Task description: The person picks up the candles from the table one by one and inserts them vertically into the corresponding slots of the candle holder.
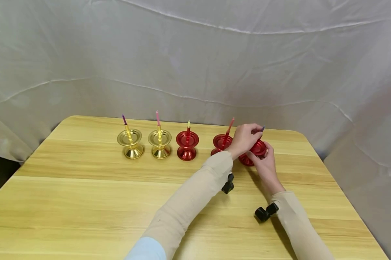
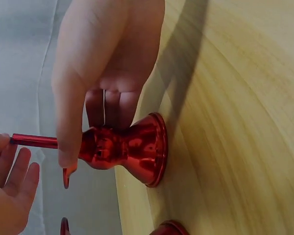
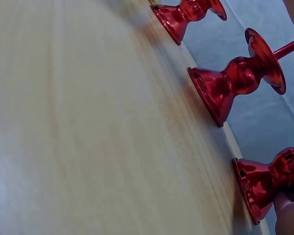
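Note:
At the right end of a row stands a red metallic candle holder [image 1: 259, 147] with a dish, flared base and thin upright tube [image 2: 36, 141]. My right hand [image 1: 266, 164] grips this holder from the right, its thumb [image 2: 71, 127] by the dish in the left wrist view. Above the dish, my left hand [image 1: 245, 139] pinches a small blue candle [image 1: 263, 128] at the tube's top; the fingers hide most of the candle. Just left, another red holder [image 1: 219, 141] bears a slim red candle [image 1: 231, 122], partly covered by the left hand and wrist.
Further left are a red holder [image 1: 187, 153] with a pale yellow candle [image 1: 188, 124], a gold holder [image 1: 160, 151] with a pink candle [image 1: 158, 118] and a gold holder [image 1: 133, 151] with a purple candle [image 1: 124, 119]. Behind the wooden table [image 1: 85, 209] hangs a pale curtain [image 1: 182, 54].

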The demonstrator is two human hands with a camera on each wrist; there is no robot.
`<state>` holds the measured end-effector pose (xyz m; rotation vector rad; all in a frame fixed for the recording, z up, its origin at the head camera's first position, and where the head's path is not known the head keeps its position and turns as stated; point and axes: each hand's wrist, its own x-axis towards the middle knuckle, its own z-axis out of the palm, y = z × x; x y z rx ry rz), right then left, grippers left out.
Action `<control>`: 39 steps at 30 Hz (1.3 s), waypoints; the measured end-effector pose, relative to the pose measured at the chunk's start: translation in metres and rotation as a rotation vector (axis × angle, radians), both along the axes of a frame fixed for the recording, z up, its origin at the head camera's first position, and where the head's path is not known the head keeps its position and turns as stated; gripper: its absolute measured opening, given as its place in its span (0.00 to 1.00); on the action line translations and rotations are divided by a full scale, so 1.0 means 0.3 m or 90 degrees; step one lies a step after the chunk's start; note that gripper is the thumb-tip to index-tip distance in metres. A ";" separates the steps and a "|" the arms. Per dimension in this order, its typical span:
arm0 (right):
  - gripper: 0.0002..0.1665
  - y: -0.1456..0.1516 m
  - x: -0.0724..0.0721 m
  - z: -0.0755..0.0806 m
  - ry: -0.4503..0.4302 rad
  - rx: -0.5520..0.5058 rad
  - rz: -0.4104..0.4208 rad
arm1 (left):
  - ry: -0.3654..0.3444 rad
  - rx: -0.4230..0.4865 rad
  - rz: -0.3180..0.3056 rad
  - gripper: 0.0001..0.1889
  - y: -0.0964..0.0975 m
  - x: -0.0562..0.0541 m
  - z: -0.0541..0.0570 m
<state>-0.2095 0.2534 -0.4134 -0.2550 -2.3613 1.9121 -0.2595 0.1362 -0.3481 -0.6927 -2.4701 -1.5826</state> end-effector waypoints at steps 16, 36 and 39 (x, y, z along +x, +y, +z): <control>0.48 0.009 -0.011 0.018 -0.012 0.069 0.014 | 0.009 -0.058 -0.036 0.25 -0.042 0.070 -0.034; 0.67 0.053 0.020 0.039 -0.044 0.145 0.111 | -0.087 -0.221 -0.181 0.44 -0.411 0.284 -0.064; 0.67 0.062 0.047 0.052 -0.027 0.168 0.114 | -0.057 -0.249 -0.174 0.45 -0.479 0.320 -0.047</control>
